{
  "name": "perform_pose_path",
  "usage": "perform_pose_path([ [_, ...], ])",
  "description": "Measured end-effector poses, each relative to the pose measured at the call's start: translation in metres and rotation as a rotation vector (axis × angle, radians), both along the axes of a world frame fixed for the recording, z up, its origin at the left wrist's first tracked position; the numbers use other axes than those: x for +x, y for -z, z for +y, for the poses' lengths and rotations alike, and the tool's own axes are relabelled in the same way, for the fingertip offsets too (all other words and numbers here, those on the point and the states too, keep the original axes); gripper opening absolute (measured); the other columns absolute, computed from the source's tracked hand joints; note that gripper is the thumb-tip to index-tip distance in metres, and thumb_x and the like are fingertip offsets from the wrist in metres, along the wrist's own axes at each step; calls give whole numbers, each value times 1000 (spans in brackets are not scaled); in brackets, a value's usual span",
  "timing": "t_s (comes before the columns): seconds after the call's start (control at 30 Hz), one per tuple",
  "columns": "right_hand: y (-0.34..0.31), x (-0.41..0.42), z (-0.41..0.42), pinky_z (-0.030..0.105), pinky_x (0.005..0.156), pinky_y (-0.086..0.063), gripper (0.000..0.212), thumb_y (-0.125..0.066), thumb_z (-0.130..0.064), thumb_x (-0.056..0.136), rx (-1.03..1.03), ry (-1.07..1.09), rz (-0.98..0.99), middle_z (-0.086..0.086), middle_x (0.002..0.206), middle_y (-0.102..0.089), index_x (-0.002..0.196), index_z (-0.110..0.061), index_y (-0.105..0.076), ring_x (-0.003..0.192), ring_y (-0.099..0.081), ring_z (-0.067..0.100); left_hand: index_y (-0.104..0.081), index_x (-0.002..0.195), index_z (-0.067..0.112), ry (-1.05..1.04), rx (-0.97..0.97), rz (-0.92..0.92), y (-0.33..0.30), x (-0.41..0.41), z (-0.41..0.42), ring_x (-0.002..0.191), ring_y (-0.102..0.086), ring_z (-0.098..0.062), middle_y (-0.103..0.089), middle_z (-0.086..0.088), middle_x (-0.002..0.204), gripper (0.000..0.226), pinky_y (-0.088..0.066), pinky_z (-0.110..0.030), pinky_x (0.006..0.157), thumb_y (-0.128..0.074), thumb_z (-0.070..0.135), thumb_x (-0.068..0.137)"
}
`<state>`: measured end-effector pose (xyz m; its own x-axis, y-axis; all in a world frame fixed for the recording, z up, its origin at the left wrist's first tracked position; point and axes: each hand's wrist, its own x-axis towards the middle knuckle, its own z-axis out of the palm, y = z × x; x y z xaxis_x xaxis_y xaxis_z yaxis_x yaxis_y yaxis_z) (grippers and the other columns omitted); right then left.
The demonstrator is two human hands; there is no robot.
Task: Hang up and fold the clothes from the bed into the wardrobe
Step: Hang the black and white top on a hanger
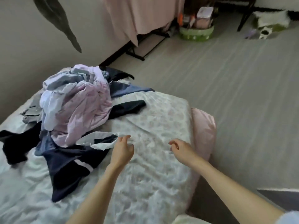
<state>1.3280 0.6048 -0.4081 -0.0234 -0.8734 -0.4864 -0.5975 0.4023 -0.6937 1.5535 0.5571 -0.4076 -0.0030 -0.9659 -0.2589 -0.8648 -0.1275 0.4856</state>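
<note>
Two hands reach out over the bed (153, 159), and neither has hold of anything. The left hand (122, 151) hangs with its fingers loosely curled, just beside the white-trimmed edge of a dark navy garment (72, 162); the right hand (181, 149) hovers further right over bare sheet, fingers also relaxed and holding nothing.

The clothes lie to the left of both hands. A heaped pile (76, 104) of lilac, pale blue and white pieces sits up the bed, well apart from the right hand and a reach beyond the left. The navy garment spreads out below the pile, with its near edge closest to the left hand. A black piece (127, 107) lies above the hands, between pile and bed edge.

The step in hand looks like picking the next garment. It would go best if the person takes the navy one, since it lies nearest and mostly free of the heap. Gripping it at the collar or shoulders with both hands would let it fall open for hanging. Part of it seems tucked under the pile, so a slow lift would avoid dragging the rest along.
</note>
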Motion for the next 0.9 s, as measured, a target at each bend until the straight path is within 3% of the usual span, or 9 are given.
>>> perform_pose_path([
  [0.13, 22, 62, -61, 27, 63, -47, 36, -29, -26, 98, 40, -134, -31, -7, 100, -55, 127, -20, -49, 71, -57, 11, -32, 142, 16, -21, 116, -206, 43, 77, -42, 134, -29, -28, -30, -9, 147, 59, -37, -45, 99, -54, 23, 88],
  [0.3, 73, 127, -115, 22, 55, -38, 36, -28, -22, 99, 103, -289, 5, -4, 96, -59, 129, -17, -46, 63, -49, 5, -11, 148, 31, 160, 397, -550, 116, 145, -79, 143, 7, -32, -2, 0, 157, 66, -7, -58, 110, -44, 45, 92],
  [0.37, 92, 139, -121, 26, 53, -41, 36, -28, -22, 98, 150, -295, 2, -7, 85, -56, 130, -16, -46, 61, -53, 11, -24, 143, 29, 211, 401, -664, 134, 156, -84, 142, -5, -34, -21, -4, 152, 54, -1, -61, 108, -43, 38, 94],
  [0.43, 110, 152, -129, 34, 65, -50, 38, -29, -26, 98, 206, -266, -24, -3, 93, -56, 132, -16, -43, 77, -61, 20, -48, 123, 25, 225, 298, -695, 143, 162, -88, 126, -40, -26, -53, -1, 123, 30, -10, -56, 110, -46, 28, 93],
  [0.53, 121, 161, -137, 38, 79, -53, 54, -42, -43, 95, 402, -28, -242, 2, 124, -49, 143, -22, -28, 103, -56, 21, -61, 93, 12, 285, 29, -466, 138, 147, -77, 82, -62, -26, -63, -3, 83, 19, -41, -38, 80, -60, 4, 76],
  [0.63, 119, 171, -141, 37, 72, -56, 86, -61, -53, 81, 640, 214, -549, -3, 146, -33, 147, -31, -10, 109, -53, 19, -63, 71, 7, 330, -230, -246, 120, 122, -46, 51, -55, -26, -53, -4, 57, 17, -37, -31, 53, -58, -3, 58],
  [0.77, 124, 178, -135, 31, 67, -54, 51, -66, -22, 81, 583, 251, -523, 0, 121, -51, 123, -20, -37, 103, -60, 21, -65, 68, 10, 375, -353, -115, 97, 84, -6, 48, -49, -22, -50, -1, 55, 23, -33, -28, 51, -43, 4, 67],
  [0.83, 119, 173, -130, 25, 66, -46, 42, -49, -5, 83, 446, 195, -359, 2, 115, -50, 121, -20, -42, 93, -55, 18, -64, 67, 10, 438, -319, -23, 90, 70, 6, 52, -52, -21, -55, 0, 59, 6, -40, -29, 48, -62, 4, 68],
  [0.9, 105, 156, -121, 25, 65, -44, 48, -38, -2, 85, 317, 72, -205, -1, 117, -45, 126, -26, -41, 87, -52, 15, -70, 81, 13, 458, -233, 52, 80, 64, 13, 68, -61, -21, -65, 1, 79, 20, -48, -26, 56, -80, 24, 67],
])
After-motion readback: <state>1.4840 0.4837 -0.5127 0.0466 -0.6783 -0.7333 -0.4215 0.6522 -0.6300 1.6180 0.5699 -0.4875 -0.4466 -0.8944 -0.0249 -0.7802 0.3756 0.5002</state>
